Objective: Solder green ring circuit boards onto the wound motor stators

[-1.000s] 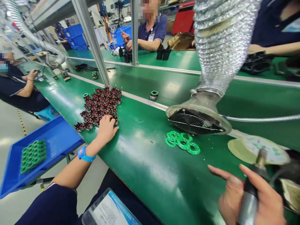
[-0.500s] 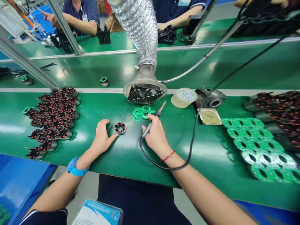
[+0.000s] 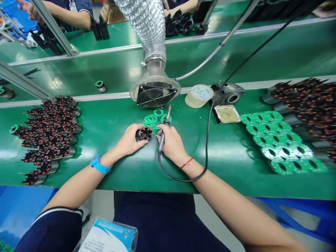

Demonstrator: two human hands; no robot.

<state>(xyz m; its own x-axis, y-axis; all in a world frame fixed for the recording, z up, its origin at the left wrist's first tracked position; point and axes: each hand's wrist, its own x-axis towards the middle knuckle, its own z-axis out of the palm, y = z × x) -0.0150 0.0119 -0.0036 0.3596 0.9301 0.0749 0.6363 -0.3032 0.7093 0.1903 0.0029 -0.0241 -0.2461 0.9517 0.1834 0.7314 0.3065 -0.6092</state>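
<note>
My left hand (image 3: 131,140) is wrapped round a small motor stator (image 3: 145,133) with black and copper windings, tilted on the green table. In my right hand (image 3: 170,141) is a soldering iron (image 3: 161,140), its tip pointing up and away. The right fingertips also pinch a green ring-shaped board (image 3: 156,131) close to the stator's right side. Just beyond both hands lie several loose green ring boards (image 3: 150,120). The iron's black cable loops over my right wrist.
A fume hood with a fan (image 3: 154,95) hangs beyond the hands. Behind on the right are a round tub (image 3: 198,96), an iron stand (image 3: 231,94) and a sponge tray (image 3: 227,114). Stators (image 3: 52,129) crowd the left; board panels (image 3: 275,140) lie right. Other people sit opposite.
My left hand has closed round the stator and moved right with it, towards my right hand. A green ring board now shows apart from the others, at my right fingertips. The view has shifted.
</note>
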